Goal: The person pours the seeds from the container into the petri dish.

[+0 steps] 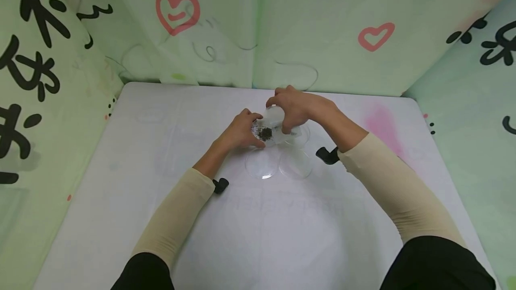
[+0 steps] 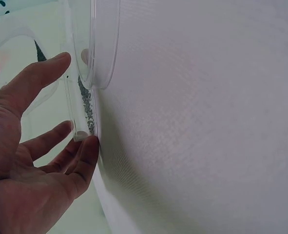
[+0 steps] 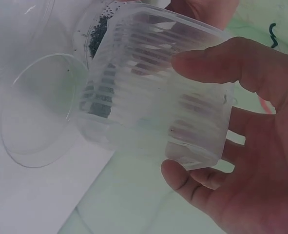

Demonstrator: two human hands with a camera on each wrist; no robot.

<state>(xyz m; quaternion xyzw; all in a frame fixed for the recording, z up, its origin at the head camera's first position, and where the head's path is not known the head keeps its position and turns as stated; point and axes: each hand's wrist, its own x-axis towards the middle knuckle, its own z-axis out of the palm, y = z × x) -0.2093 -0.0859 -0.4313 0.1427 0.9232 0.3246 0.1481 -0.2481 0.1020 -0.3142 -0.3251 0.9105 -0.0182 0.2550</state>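
Between the hands, a translucent container [image 3: 139, 117], gripped by the right hand [image 1: 296, 104], tilts at a clear dish [image 3: 81, 36] of dark granules [image 1: 264, 134]. The left hand [image 1: 241, 130] holds that dish's left edge; two more dishes [image 1: 262, 163] lie nearer.

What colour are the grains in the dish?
The grains look almost black, clearest in the right wrist view.
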